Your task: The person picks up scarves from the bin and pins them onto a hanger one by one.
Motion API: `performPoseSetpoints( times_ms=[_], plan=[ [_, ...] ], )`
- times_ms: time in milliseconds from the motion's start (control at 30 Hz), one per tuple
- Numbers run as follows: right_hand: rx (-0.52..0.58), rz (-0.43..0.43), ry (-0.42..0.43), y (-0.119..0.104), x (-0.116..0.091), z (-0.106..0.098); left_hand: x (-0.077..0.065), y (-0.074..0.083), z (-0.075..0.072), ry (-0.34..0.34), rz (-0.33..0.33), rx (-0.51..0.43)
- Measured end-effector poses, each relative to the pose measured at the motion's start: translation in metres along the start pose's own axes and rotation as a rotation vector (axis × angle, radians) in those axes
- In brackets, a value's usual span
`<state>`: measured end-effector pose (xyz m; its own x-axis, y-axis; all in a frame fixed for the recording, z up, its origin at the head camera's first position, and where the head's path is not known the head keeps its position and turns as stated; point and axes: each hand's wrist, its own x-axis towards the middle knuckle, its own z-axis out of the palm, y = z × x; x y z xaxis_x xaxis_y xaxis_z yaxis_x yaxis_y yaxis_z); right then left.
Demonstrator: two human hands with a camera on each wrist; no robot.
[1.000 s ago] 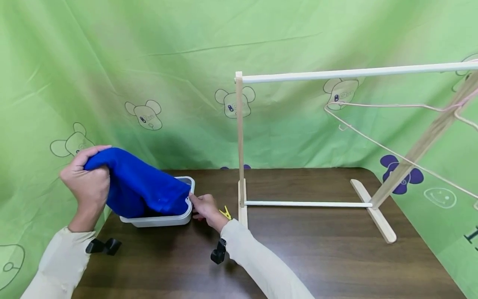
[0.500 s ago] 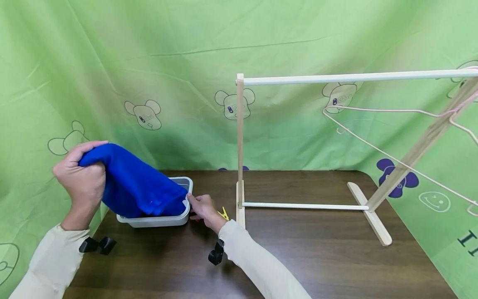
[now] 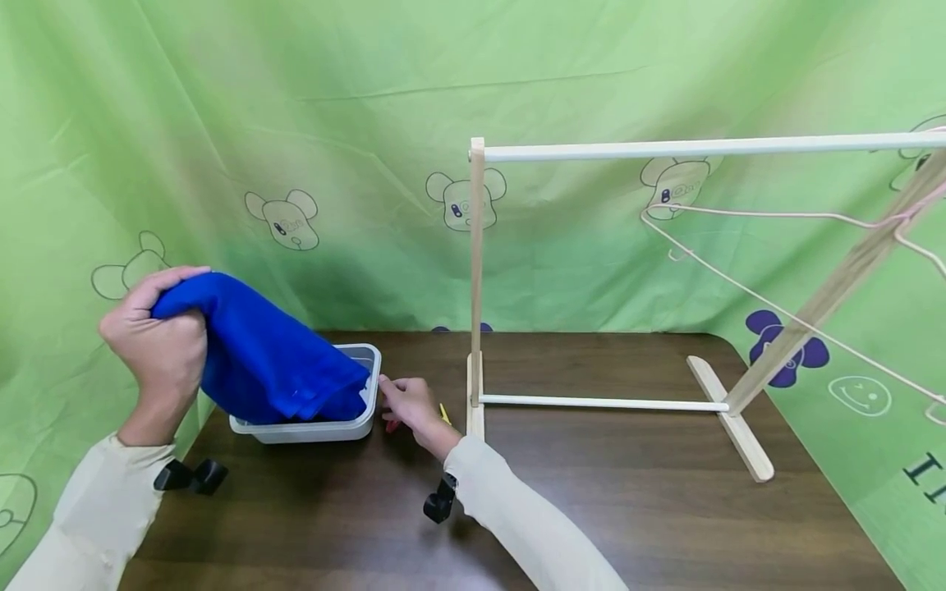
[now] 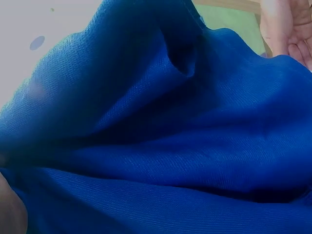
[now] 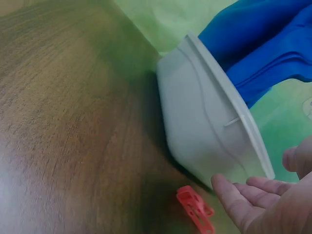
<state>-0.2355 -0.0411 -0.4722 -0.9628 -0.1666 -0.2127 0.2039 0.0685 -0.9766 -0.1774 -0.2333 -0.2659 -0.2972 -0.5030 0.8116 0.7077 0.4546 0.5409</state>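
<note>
A blue cloth (image 3: 259, 353) is bunched at its upper left end in my left hand (image 3: 158, 345), which grips it above the table. Its lower end hangs into a pale plastic tub (image 3: 310, 432). In the left wrist view, the folds of the blue cloth (image 4: 204, 156) fill most of the picture. Just off the tub's right rim is my right hand (image 3: 414, 408), holding nothing, with fingers loosely extended in the right wrist view. Below those fingers a red clothespin (image 5: 195, 207) lies on the table beside the tub. Part of a yellow clothespin (image 3: 445, 414) shows behind the right hand.
A wooden drying rack with a white top bar (image 3: 665, 148) stands to the right on the brown table (image 3: 628, 484). A pale pink wire hanger (image 3: 754, 215) hangs at its right end. Green printed curtain (image 3: 369, 164) surrounds the table.
My left hand has raised the cloth slightly and shifted left. The right hand's thumb, at the tub's rim before, now sits a little apart from it. The view has also shifted slightly.
</note>
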Motion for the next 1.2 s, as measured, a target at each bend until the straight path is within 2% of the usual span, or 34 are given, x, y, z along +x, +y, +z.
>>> performPoseSetpoints(
  times_ms=[300, 633, 1067, 1200],
  plan=[
    [0.024, -0.016, -0.038, -0.010, -0.013, -0.015, 0.005, 0.006, 0.005, 0.024, 0.018, -0.024],
    [-0.005, -0.056, -0.064, -0.008, -0.021, -0.025, 0.007, 0.011, 0.006, 0.043, 0.024, -0.051],
    [-0.026, -0.076, -0.065, -0.010, -0.029, -0.035, 0.016, 0.023, 0.014, 0.061, 0.051, -0.062],
    [0.015, -0.091, -0.095, -0.014, -0.037, -0.039, 0.018, 0.023, 0.014, 0.074, 0.052, -0.061]
  ],
)
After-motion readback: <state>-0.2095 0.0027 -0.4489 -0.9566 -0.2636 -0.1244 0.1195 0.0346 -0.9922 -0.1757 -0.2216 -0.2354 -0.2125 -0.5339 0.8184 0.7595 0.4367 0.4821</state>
